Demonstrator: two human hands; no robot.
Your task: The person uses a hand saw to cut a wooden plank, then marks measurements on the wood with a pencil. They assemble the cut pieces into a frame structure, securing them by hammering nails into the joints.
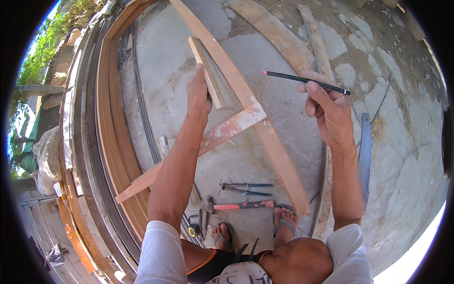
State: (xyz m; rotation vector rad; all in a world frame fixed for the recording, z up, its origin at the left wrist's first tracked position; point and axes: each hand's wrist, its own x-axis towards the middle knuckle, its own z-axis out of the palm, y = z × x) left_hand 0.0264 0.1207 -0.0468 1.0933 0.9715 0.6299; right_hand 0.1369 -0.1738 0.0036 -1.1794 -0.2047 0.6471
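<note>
Two bare hands work above a rough, cracked grey concrete floor [213, 173] strewn with timber. The short wooden strip [208, 78] is pale, straight and square-edged, slanting over the floor at the upper middle, left of a long, smooth, reddish-brown board [279, 156]. Across that board lies a flat crosspiece [227, 130] smeared with chalky white patches near its upper end. The pencil [295, 79] is slim and dark, with a red tip aimed left. Near the feet rest metal pincers [248, 189] and a hammer [241, 206] with a scuffed red and black handle; a grey saw blade [365, 156] lies beyond the right forearm. The left hand [198, 94] reaches forward on an extended arm, fingers closed around the strip, thumb along it. The right hand [333, 111] is raised above a bent wrist, thumb and fingers pinching the pencil nearly level, the lower fingers curled inward.
</note>
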